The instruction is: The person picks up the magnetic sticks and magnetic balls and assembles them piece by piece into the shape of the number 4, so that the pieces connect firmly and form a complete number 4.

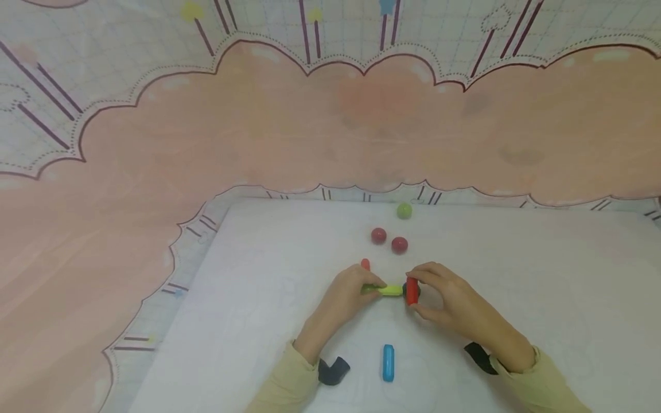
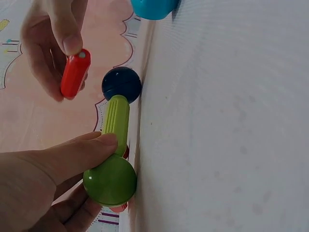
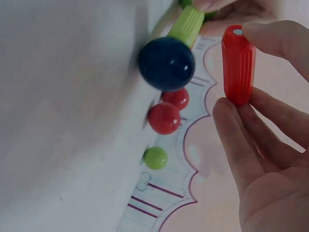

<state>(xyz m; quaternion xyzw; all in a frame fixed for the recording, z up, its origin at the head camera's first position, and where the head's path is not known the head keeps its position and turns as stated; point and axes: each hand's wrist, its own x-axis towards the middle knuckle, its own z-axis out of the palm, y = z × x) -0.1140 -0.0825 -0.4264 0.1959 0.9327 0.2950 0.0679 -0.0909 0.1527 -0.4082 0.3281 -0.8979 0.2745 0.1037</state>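
Note:
My left hand [image 1: 348, 292] pinches a yellow-green toy rod [image 2: 116, 118]. One end of the rod meets a green ball [image 2: 111, 181] over the left fingers, the other a dark blue ball [image 3: 166, 65]. My right hand [image 1: 446, 295] holds a short red rod [image 3: 238, 67] between thumb and fingertips, a pale dot showing on its end. In the head view this rod overlaps the dark blue ball; both wrist views show a gap between them. Another red rod [image 1: 365, 264] pokes out beyond the left hand, partly hidden.
Two red balls, one nearer [image 1: 399, 245] and one farther [image 1: 378, 236], lie beyond the hands, with a light green ball [image 1: 404, 210] behind them. A blue rod [image 1: 388, 362] lies on the white tabletop [image 1: 248, 269] between the forearms. Dark pieces show beside both cuffs.

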